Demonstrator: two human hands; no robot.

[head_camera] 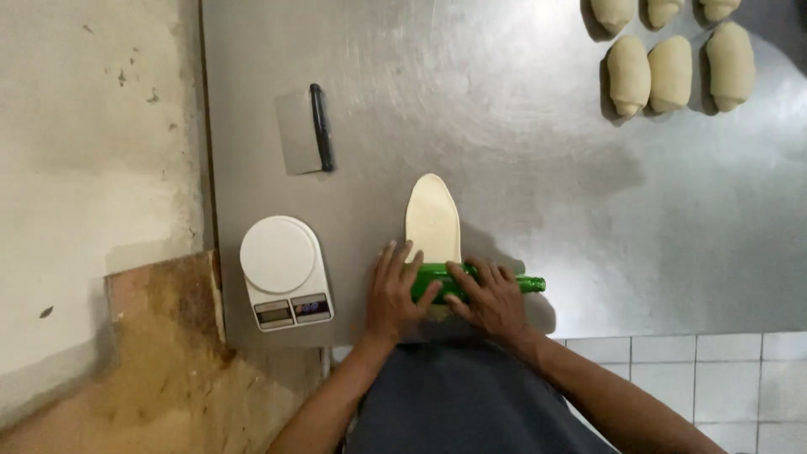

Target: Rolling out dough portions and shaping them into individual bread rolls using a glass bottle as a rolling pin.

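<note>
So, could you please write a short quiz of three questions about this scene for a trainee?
1. True or false: both hands press the green glass bottle lying on the flat pale dough strip.
2. On which side of the dough does the white round-topped kitchen scale stand?
3. What lies beyond the scale on the steel table?

Key:
1. True: left hand, right hand.
2. Left.
3. A metal scraper with dark handle.

Steel table point(656, 219) — white-tiled floor point(723, 387) (glossy)
</note>
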